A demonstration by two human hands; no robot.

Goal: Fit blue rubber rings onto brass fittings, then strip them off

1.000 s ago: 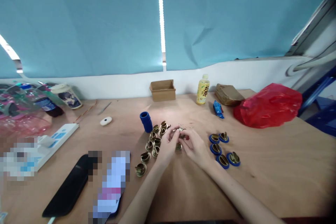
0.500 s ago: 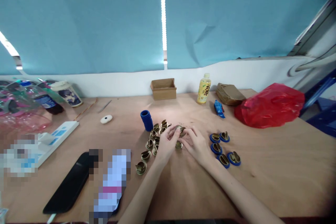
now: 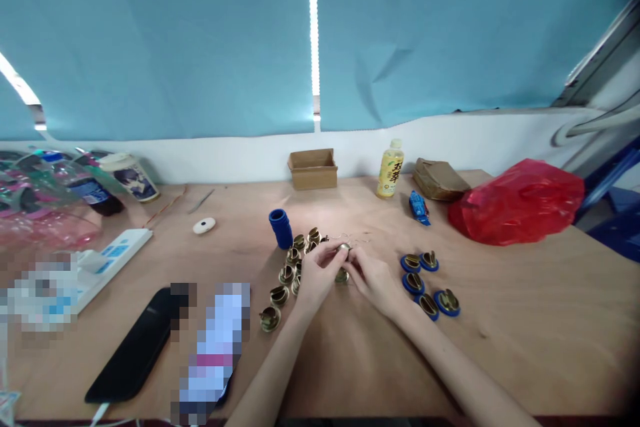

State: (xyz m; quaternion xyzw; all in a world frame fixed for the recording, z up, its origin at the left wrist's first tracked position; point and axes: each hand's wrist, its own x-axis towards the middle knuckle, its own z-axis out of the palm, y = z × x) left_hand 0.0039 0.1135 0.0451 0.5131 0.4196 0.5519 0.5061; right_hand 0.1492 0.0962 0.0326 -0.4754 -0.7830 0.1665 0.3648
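Observation:
My left hand (image 3: 320, 273) and my right hand (image 3: 370, 279) meet over the middle of the table, fingers closed around one small brass-coloured round metal piece (image 3: 344, 248). Fingers cover most of it. Just below them lies another such piece (image 3: 342, 275). Left of my left hand, several loose brass pieces (image 3: 279, 294) with raised tabs are spread out. A stack of blue rings (image 3: 281, 229) stands behind them. To the right of my right hand are several brass pieces seated in blue rings (image 3: 413, 282). Thin wire-like strands (image 3: 357, 240) show beyond my fingertips.
Against the wall stand an open cardboard box (image 3: 314, 173) and a yellow drink bottle (image 3: 390, 170). A blue wrapper (image 3: 419, 207), brown package (image 3: 440, 179) and red plastic bag (image 3: 520, 203) lie right. A power strip (image 3: 117, 260), black phone (image 3: 137, 347) and lit phone (image 3: 215, 347) lie left.
The brass piece between my fingers has turned, and less of it shows. My right fingers have drawn in closer around it. The loose pieces and blue rings stay put.

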